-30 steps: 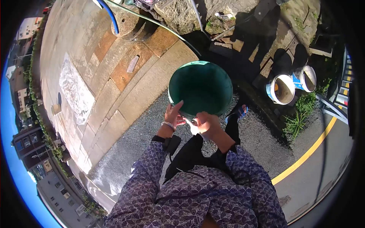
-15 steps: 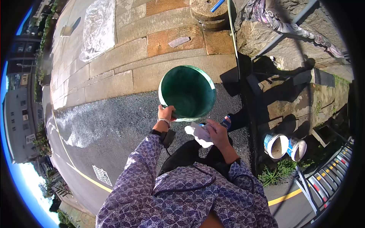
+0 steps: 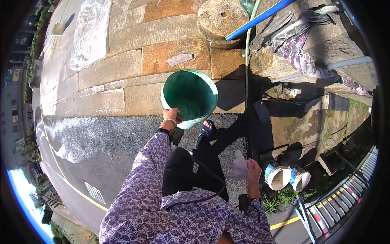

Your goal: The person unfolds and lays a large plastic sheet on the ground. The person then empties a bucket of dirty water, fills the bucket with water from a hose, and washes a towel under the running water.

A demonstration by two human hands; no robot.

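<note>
Green bucket (image 3: 189, 97) hangs tilted over the paving – left hand (image 3: 172, 115) grips its rim; right hand (image 3: 252, 170) clutches a white cloth (image 3: 240, 166) – near two paint cans (image 3: 285, 177)

Single head view looks steeply down, wide-angle, at pavement (image 3: 134, 67).

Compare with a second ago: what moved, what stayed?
The right hand came off the green bucket and swung down to the person's right side, carrying the white cloth. The left hand stayed gripping the bucket's rim, now holding it alone. The two white pails stayed put.
</note>
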